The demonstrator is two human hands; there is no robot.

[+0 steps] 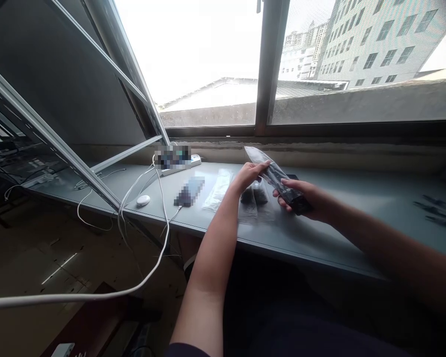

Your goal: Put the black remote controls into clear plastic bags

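Observation:
Over the grey tabletop, both hands grip a clear plastic bag with a long dark item inside, slanting down to the right. My left hand is closed on the bag's upper, emptier part. Wrapped round the lower, filled end is my right hand, its thumb on top. I cannot make out what the dark item is. Below my left hand lie clear bags with dark contents, partly hidden by it. Flat clear bags rest just left of my forearm.
A blurred phone on a cable and a round white object lie to the left. Behind them is a white power strip. White cables loop off the table edge. Dark slim items lie far right. A metal frame slants at left.

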